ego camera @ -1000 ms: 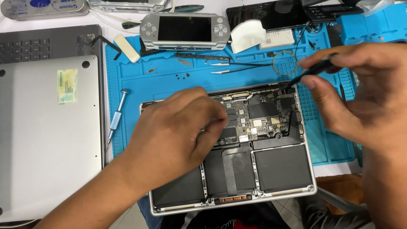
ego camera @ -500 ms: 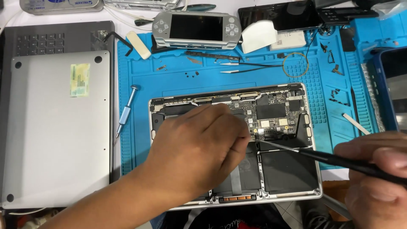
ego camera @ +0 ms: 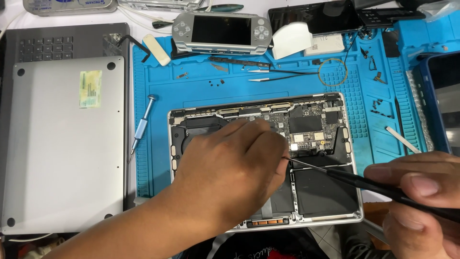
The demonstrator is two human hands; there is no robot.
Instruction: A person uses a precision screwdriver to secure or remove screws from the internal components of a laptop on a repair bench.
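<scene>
An electronics repair bench is being shown. A blue repair mat (ego camera: 201, 91) is being used as the work surface, with small screws and parts being kept in its grooves. An opened laptop (ego camera: 311, 129) is being worked on there, its bottom cover (ego camera: 62, 144) laid aside. A handheld console (ego camera: 222, 31), tweezers (ego camera: 278, 74) and a screwdriver (ego camera: 142, 127) are lying around.

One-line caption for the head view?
Left hand rests on an opened laptop while right hand points a black tool inside, on a blue mat.
</scene>
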